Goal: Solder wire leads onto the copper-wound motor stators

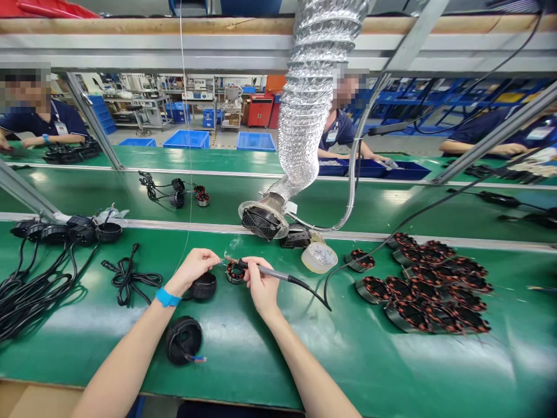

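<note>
My right hand [262, 287] is wrapped around a soldering iron [278, 273], its tip pointing left toward my left hand [199, 266]. Those left fingers are pinched together on thin wire close to the tip; the exact wire ends are too small to make out. Just below the tip lies a small motor stator [235, 274] with copper windings. A black round housing [203, 288] sits under my left hand, partly covered by it. Nearer to me, another black housing [183, 342] lies with blue and brown wire ends sticking out.
Many stators [418, 290] are grouped at right. A clear round tub [319, 257] stands behind my right hand, below a fume extraction duct [261, 220]. Coiled black cables [128, 276] and housings [56, 233] lie left. Co-workers sit across the bench.
</note>
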